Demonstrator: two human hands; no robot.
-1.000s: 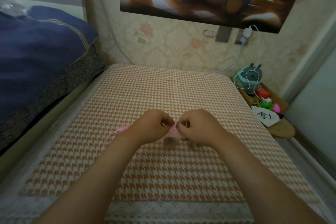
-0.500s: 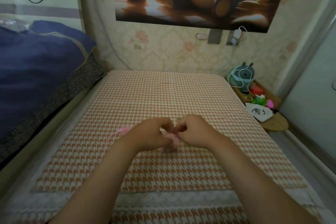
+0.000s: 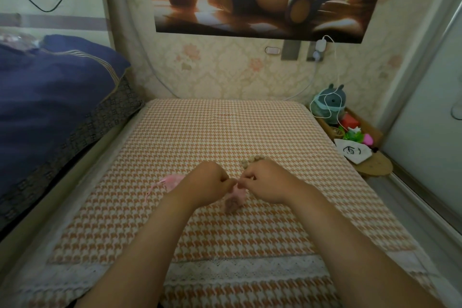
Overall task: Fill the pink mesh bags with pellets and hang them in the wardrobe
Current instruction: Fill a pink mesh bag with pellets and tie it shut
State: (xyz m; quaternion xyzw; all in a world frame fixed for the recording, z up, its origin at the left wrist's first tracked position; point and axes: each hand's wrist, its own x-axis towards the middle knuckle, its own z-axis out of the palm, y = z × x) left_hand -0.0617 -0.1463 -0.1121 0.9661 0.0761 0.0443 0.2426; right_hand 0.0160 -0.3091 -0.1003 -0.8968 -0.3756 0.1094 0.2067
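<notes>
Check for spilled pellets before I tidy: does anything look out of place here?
Nothing spilled. Pellets sit in one pile beyond the right hand; both hands hold a filled pink mesh bag; another bag lies flat.

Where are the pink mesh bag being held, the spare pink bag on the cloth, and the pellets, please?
Held pink mesh bag (image 3: 236,196): head view, its hanging body below the fingertips.
Spare pink bag (image 3: 172,179): head view, its bunched fabric.
Pellets (image 3: 253,158): head view, the small pile.
</notes>
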